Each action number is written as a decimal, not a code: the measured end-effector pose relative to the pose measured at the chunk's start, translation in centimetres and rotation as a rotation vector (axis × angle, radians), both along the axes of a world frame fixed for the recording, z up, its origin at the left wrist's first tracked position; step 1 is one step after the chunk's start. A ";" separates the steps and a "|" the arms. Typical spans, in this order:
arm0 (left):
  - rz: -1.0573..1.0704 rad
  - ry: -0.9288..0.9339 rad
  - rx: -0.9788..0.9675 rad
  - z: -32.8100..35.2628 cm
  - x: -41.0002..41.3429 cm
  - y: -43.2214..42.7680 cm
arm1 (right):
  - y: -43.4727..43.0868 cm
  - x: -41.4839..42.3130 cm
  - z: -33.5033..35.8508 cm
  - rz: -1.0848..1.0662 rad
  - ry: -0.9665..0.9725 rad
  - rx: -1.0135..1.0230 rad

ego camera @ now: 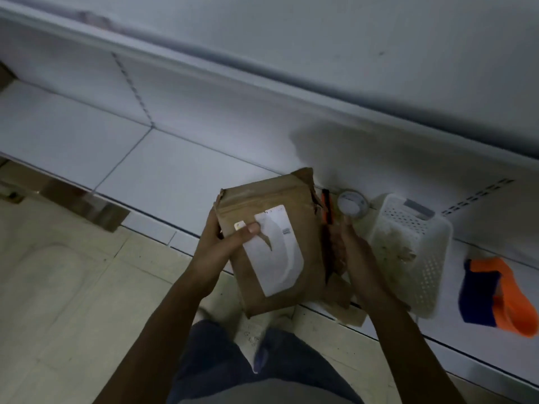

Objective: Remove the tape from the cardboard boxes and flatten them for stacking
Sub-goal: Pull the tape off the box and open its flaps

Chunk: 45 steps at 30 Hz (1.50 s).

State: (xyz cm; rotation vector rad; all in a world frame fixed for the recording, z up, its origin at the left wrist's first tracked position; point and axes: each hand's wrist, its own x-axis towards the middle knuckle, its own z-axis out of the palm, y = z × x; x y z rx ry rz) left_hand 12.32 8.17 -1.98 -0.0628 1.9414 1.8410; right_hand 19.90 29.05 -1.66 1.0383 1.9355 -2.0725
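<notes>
- cardboard box: small, brown, held up in both hands over the front edge of the low white shelf; not resting on anything.
- label: white, on the face turned to the camera, creased and part torn, still stuck on.
- tape: a shinier band across the upper face looks like tape still in place; too blurred to be sure.
- top edge and upper right corner: ragged and torn open.
- left hand: grips the box's left edge, thumb pressed on the label.
- right hand: at the box's right side, fingers curled round an orange-and-black cutter lying along that edge.
- flat cardboard: one piece on the shelf just below the box, seemingly already flattened.
- more cardboard: on the floor, well to the left.
- progress, as judged: this box is still in box form, so it is opened at most; stripping, flattening and stacking remain.
- also on the shelf: a tape roll, a white perforated basket, orange-and-blue fabric.
</notes>
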 end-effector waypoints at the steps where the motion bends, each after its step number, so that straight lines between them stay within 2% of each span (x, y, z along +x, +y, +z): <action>1: 0.039 -0.030 0.033 -0.1 0.1 -1.3 | -0.6 -0.2 0.8 0.074 0.046 0.038; 4: 0.155 -0.091 0.156 0.2 0.0 -5.3 | -3.0 -0.7 3.1 0.251 0.167 0.154; 6: 0.215 -0.082 0.205 0.5 0.2 -8.1 | -5.3 -1.2 3.9 0.360 0.226 0.301; 8: 0.253 -0.070 0.241 0.8 0.7 -11.2 | -8.5 -1.9 4.5 0.456 0.290 0.316; 10: 0.294 -0.042 0.256 1.1 1.3 -15.3 | -12.1 -2.7 4.5 0.448 0.240 0.115; 12: 0.310 0.009 0.235 1.5 2.0 -20.0 | -15.9 -3.6 4.8 0.389 0.063 -0.283; 14: 0.332 0.047 0.212 1.9 2.7 -24.9 | -19.7 -4.4 5.0 0.443 -0.022 -0.621; 16: 0.354 0.099 0.182 2.4 3.5 -29.5 | -23.8 -5.2 5.2 0.547 -0.015 -0.718; 21: 0.434 0.213 0.123 2.1 6.4 -38.2 | -34.7 -7.8 5.5 0.473 0.012 -0.549; 23: 0.576 0.210 0.001 1.7 7.4 -40.9 | -38.3 -8.7 6.0 0.451 0.128 -0.458; 25: 0.732 0.166 -0.178 1.3 8.4 -43.7 | -41.4 -8.8 6.5 0.453 0.268 -0.250; 27: 0.798 0.143 -0.198 1.1 9.3 -46.5 | -43.9 -8.4 6.8 0.464 0.351 -0.092; 29: 0.712 0.153 -0.140 1.1 9.8 -48.6 | -45.6 -8.0 6.9 0.467 0.410 -0.066; 34: 0.319 0.150 0.046 1.3 9.0 -50.0 | -48.0 -9.5 7.8 0.366 0.474 -0.084; 38: 0.385 0.073 0.298 1.8 6.8 -50.2 | -49.5 -12.1 8.1 0.288 0.583 0.053; 41: 0.413 0.166 0.264 2.6 3.8 -52.4 | -51.3 -15.0 8.0 0.278 0.647 0.252; 45: 0.389 0.216 0.098 4.5 -1.5 -57.3 | -56.1 -20.1 7.5 0.247 0.725 0.343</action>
